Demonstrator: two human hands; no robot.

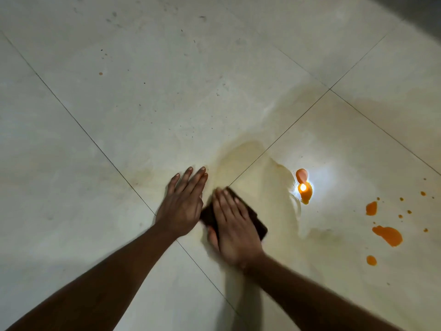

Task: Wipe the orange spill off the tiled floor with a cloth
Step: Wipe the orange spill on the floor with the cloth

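Observation:
A dark brown folded cloth (259, 223) lies flat on the pale tiled floor (143, 103) near the middle of the view. My right hand (235, 223) presses down on it with straight fingers; it looks blurred. My left hand (183, 201) rests flat on the tile just left of the cloth, fingers spread. A bright orange puddle (304, 186) sits to the right of the cloth under a light glare. More orange blotches (387, 235) and small drops lie farther right. A pale yellowish smear (250, 158) spreads around and beyond the cloth.
Dark grout lines (281, 132) cross the floor diagonally and meet under my hands. A lone orange drop (100, 73) sits far left at the back. Small dark specks dot the far tile. A darker edge shows at the top right corner (420, 10).

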